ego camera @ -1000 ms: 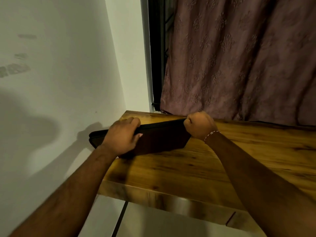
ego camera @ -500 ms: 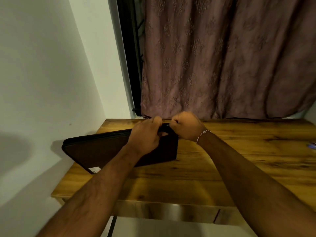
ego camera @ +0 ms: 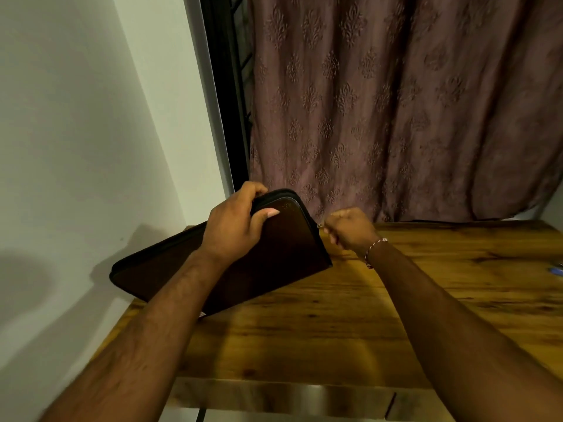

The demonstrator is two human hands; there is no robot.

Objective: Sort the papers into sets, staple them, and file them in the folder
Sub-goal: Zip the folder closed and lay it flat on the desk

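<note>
A dark brown zip folder (ego camera: 283, 254) stands tilted on the left end of the wooden table (ego camera: 365, 315), its left end hanging past the table edge toward the wall. My left hand (ego camera: 234, 226) grips the folder's raised top corner, thumb on the front cover and fingers over the top. My right hand (ego camera: 350, 228) is a fist at the folder's right edge and pinches the small metal zip pull there. No papers or stapler are in view.
A white wall stands close on the left. A mauve patterned curtain (ego camera: 396, 111) hangs behind the table beside a dark window frame (ego camera: 225, 86). A small blue object (ego camera: 556, 271) lies at the table's far right edge. The table's front edge runs along the bottom.
The folder's right corner has been lifted higher and tilted up. My right hand has moved from the top corner down along the right edge with the zip pull. The camera view has shifted.
</note>
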